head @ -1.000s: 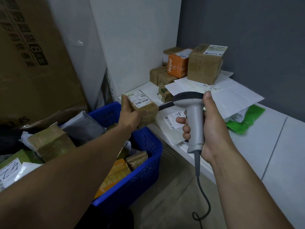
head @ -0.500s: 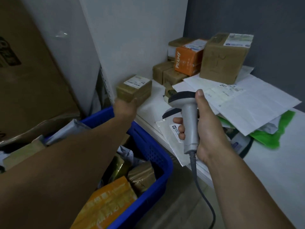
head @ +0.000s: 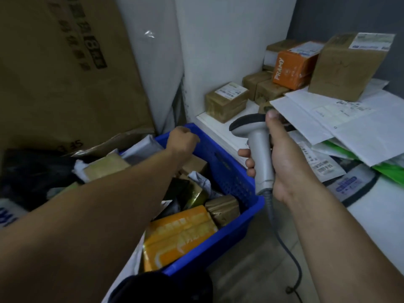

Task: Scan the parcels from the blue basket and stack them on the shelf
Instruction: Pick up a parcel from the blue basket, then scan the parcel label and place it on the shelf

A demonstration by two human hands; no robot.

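The blue basket (head: 231, 173) stands on the floor beside the white shelf (head: 220, 132), full of several parcels, among them an orange mailer (head: 181, 235) and a brown taped box (head: 223, 209). My left hand (head: 182, 142) hovers over the basket's far end with fingers curled, holding nothing. My right hand (head: 284, 167) grips the grey barcode scanner (head: 255, 141) by its handle, its head pointing left. A small brown box with a white label (head: 226, 101) sits at the shelf's left end.
Further back on the shelf are small brown boxes (head: 265, 87), an orange box (head: 293, 68), a large brown box (head: 347, 66), white mailers (head: 341, 119) and a green bag (head: 391, 171). A big cardboard carton (head: 61, 68) leans at left. The scanner cable (head: 293, 259) hangs down.
My left hand set the small labelled box on the shelf's left end, let go and drew back over the basket. My right hand kept the scanner.
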